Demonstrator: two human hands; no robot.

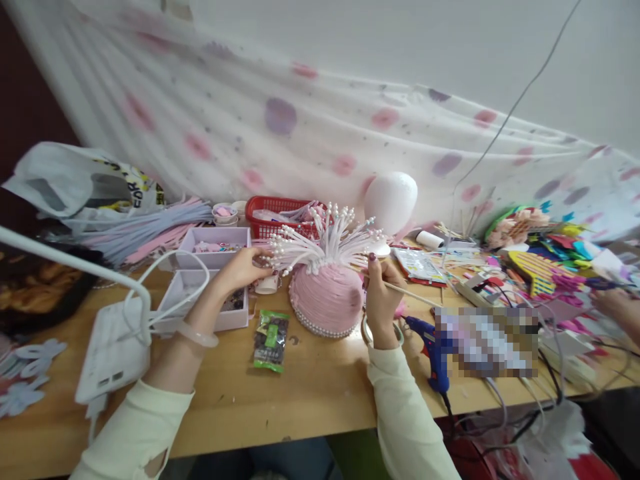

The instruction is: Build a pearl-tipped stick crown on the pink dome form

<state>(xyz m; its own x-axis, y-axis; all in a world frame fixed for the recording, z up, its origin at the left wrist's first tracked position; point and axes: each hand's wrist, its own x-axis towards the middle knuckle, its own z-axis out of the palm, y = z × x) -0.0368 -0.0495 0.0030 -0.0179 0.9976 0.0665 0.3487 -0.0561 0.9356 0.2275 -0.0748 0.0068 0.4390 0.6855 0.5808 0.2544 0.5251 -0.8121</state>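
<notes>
Two hands at a pink dome on the bench (310, 393)
Left hand (243, 268) pinches the pearl-tipped stems (320, 243) sprouting from the pink dome (326, 300); right hand (381, 293) grips a thin stick (407, 292).

Dome (326, 297) on table (320, 393).
Left hand (243, 267) at its left, right hand (380, 297) with stick (407, 292) at right; packet (271, 340) before, basket (280, 217) behind, glue gun (433, 347) further right.

Pink dome (326, 297): one. Pearl stems (320, 243) on it: dozens, past counting. Own hands: two, left hand (243, 267), right hand (380, 293). Bangles (197, 335): two, one per wrist. Stick (410, 293): one. Lilac trays (215, 239): two. Red basket (273, 217): one. Foam egg (391, 200): one. Glue gun (433, 347): one. Green packet (271, 340): one. Other person's hand (617, 310): one.
</notes>
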